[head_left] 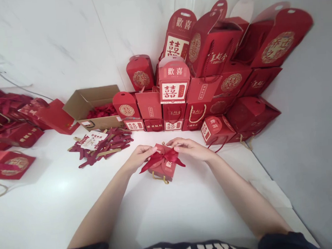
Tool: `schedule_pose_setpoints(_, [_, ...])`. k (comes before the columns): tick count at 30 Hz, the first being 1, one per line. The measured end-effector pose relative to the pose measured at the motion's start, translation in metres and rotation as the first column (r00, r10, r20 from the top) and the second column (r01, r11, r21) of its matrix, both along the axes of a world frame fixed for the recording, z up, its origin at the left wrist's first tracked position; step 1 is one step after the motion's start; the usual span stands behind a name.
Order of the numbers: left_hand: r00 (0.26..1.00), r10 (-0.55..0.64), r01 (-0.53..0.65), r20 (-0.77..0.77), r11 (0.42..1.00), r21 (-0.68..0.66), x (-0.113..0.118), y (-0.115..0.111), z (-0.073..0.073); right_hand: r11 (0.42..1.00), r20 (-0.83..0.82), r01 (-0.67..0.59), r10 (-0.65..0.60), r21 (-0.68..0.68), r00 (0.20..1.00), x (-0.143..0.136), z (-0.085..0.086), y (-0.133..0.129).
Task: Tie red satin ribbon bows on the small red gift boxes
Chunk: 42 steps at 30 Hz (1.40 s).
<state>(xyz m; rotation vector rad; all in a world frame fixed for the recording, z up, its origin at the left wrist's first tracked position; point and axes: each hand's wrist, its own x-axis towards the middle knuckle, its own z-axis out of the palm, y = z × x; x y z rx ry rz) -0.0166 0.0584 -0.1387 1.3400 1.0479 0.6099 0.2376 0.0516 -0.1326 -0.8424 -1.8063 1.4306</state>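
Note:
A small red gift box [169,173] with gold cord handles rests on the white table in front of me. Across its top lies a dark red ribbon bow [165,157], its two tails spreading left and right. My left hand [141,155] pinches the bow's left loop between thumb and fingers. On the other side, my right hand [189,148] has its thumb and fingertips closed on the right loop. Both hands touch the bow over the box's far edge.
A pile of dark red ribbon strips [110,146] with a white card lies to the left. Behind it stands an open cardboard box [94,95] holding red material. Stacked red gift boxes [175,91] line the wall, and more red boxes [16,165] sit far left.

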Motion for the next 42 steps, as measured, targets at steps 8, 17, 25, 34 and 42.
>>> schedule_pose_setpoints(8, [0.979,-0.151,0.174,-0.135,0.969,0.175,-0.008,-0.002,0.018,0.807,0.311,-0.044,-0.175,0.588,0.934,-0.034,0.045,-0.057])
schedule_pose_setpoints(17, [0.974,-0.101,0.135,-0.202,0.977,0.166,0.001,-0.009,0.024,0.683,0.495,-0.235,-0.21,0.692,0.843,-0.068,0.024,-0.077])
schedule_pose_setpoints(25, [0.957,-0.015,0.117,-0.289,0.933,0.341,0.007,-0.014,0.029,0.838,0.464,-0.297,0.06,0.457,0.884,-0.031,0.053,-0.065])
schedule_pose_setpoints(34, [0.946,0.026,0.08,-0.323,0.947,0.311,0.007,-0.016,0.025,0.922,0.401,-0.356,0.386,-0.151,0.831,0.012,0.067,-0.047])
schedule_pose_setpoints(42, [0.883,0.099,0.106,-0.459,0.91,0.4,0.01,-0.019,0.024,0.921,0.465,-0.214,0.353,-0.325,0.812,0.016,0.025,-0.006])
